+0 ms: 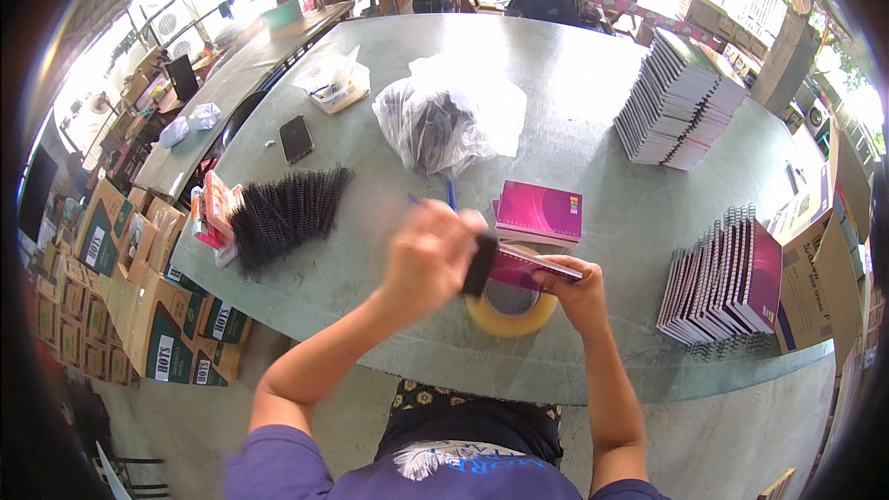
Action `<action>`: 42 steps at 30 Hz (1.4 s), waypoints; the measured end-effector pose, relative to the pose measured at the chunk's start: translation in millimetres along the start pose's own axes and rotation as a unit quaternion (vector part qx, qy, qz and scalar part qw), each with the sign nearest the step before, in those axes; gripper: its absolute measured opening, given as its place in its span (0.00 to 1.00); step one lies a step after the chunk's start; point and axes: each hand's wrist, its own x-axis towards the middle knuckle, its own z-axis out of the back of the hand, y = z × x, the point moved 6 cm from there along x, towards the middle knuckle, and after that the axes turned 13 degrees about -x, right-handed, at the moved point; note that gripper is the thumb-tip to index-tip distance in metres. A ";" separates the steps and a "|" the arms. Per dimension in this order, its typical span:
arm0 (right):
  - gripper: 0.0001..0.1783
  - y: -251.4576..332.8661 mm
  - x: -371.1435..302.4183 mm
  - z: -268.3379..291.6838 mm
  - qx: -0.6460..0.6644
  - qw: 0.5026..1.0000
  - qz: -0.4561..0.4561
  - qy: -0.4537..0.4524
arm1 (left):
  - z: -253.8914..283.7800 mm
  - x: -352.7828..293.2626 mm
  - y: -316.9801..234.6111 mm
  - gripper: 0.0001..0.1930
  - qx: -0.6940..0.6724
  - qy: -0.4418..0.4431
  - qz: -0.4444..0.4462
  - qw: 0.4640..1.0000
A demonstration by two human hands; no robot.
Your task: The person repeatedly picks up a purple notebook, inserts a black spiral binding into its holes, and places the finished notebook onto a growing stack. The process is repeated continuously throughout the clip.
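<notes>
My right hand (pixel 576 292) grips a purple-covered notebook (pixel 528 264), tilted so its page edges show, with the thumb on top. My left hand (pixel 431 255) is curled and blurred by motion at the notebook's left end. A dark, smeared piece (pixel 480 264) sits against its fingers; its kind is unclear. Under the notebook, a roll of yellowish tape (pixel 512 313) lies flat on the table. Just beyond are more purple notebooks (pixel 541 209), stacked. Part of a blue slender object (pixel 451 193) shows behind my left hand.
Black spiral coils (pixel 287 213) are bunched at the left, near a phone (pixel 296 139) and a plastic tub (pixel 335 88). A clear plastic bag (pixel 444 120) stands at the back. At right are coil-bound notebooks (pixel 722 282), a tall notebook stack (pixel 681 102) and a cardboard box (pixel 806 268).
</notes>
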 end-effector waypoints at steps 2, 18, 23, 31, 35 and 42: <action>0.14 -5.2 -2.6 -0.4 -0.010 1.000 -0.001 -0.013 | -23.7 -10.6 0.3 0.17 -0.002 0.121 0.006 0.993; 0.13 -9.0 -5.3 -1.6 0.038 0.997 0.061 0.015 | -29.2 10.6 -11.9 0.14 -0.081 0.074 0.004 0.994; 0.16 -12.9 -7.6 -3.7 0.009 0.995 0.095 0.003 | -55.6 3.1 -11.0 0.11 -0.104 0.127 -0.007 0.986; 0.18 -22.8 -11.0 -1.1 -0.038 0.991 0.125 -0.002 | -63.6 4.5 -13.7 0.15 -0.120 0.113 -0.031 0.986; 0.17 -16.6 -19.2 -15.9 -0.105 0.987 0.117 0.037 | -40.7 20.0 -22.3 0.14 -0.093 0.024 0.005 0.995; 0.19 -14.7 -16.5 -11.0 -0.096 0.991 0.078 0.052 | -56.0 16.7 -30.3 0.12 -0.113 0.062 0.010 0.992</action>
